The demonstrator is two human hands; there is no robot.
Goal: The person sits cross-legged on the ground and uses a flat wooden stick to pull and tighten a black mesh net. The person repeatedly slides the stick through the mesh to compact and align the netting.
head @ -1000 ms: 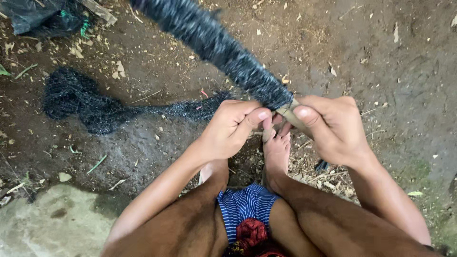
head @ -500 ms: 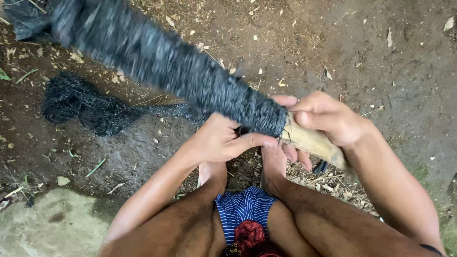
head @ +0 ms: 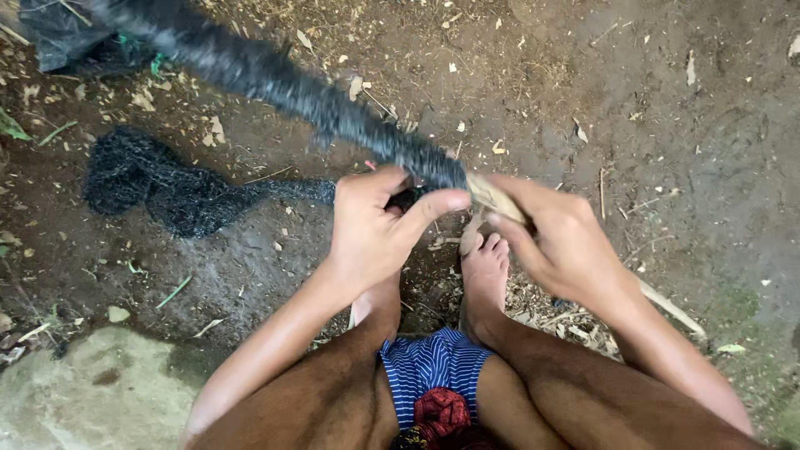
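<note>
Shorts (head: 433, 367) in blue stripes sit nearest, between my bent legs, with my bare feet (head: 486, 267) on the dirt ground (head: 667, 167) just beyond. Above the feet, my left hand (head: 371, 229) pinches the black net (head: 275, 79) where its wrapping ends, thumb and fingers closed on it, while my right hand (head: 562, 242) is closed around the pale stick (head: 493, 198) that the net is wound on. Farther off, the wound net runs up to the left, blurred, and a loose heap of net (head: 158, 183) lies on the ground to the left.
</note>
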